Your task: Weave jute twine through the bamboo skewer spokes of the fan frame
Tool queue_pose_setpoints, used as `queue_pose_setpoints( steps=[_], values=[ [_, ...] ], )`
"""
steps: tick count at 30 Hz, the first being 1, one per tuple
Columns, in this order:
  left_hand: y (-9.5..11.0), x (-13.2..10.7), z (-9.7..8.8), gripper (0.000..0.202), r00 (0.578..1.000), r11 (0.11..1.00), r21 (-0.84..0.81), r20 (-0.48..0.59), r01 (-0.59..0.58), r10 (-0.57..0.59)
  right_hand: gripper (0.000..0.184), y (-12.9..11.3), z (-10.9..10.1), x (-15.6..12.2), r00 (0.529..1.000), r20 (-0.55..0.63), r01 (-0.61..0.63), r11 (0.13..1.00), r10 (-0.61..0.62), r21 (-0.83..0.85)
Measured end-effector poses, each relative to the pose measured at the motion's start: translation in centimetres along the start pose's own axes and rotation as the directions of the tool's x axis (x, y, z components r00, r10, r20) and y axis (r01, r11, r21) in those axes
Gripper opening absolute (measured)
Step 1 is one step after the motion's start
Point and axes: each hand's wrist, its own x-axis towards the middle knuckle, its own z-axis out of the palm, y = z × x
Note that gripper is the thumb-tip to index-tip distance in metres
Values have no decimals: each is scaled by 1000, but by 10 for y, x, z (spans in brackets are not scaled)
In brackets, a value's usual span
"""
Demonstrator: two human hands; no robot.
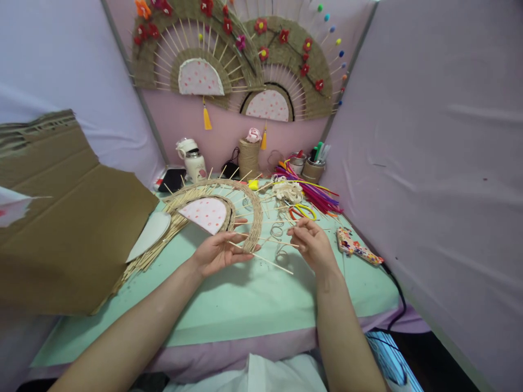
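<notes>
Left of the glue gun [358,249], your half-curled left hand [218,253] holds the twine-woven fan [230,213] above the surface [265,302]; your right hand [312,244], nearer the gun, curls beside stick tips [295,245], grip unclear.

fan band [256,218]: rough, fibrous, matt twine | sticks [273,263]: smooth bare wood | half-round panel [208,213]: smooth, matt, paper or cloth, cannot tell which | tablecloth [245,296]: smooth matt cloth | board [73,223]: matt cardboard, ragged corrugated edge | spool [249,159]: coarse twine | bottle [195,167]: smooth, slightly glossy | pipe cleaners [317,197]: fuzzy | wall sheet [429,141]: creased matt cloth
</notes>
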Motion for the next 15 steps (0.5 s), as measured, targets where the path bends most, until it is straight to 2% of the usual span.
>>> queue_pose_setpoints(
  steps=[4, 6, 9, 15],
  values=[
    [-1, -1, -1, 55, 998, 999, 9, 57, 32, -33, 29, 3, -4, 7, 977, 12, -213, 970, 213, 115],
    [-2, -2, -1, 54, 996, 998, 10, 71, 59, -59, 30, 6, -7, 9, 960, 6, -277, 941, 281, 195],
    [-4, -3, -2, 49, 988, 994, 29, 110, 104, -106, 30, 10, -8, 10, 950, -5, -302, 917, 314, 261],
    [-9, -3, -2, 38, 962, 979, 59, 187, 193, -201, 23, 13, -4, 10, 948, 81, -319, 923, 309, 217]
  ],
)
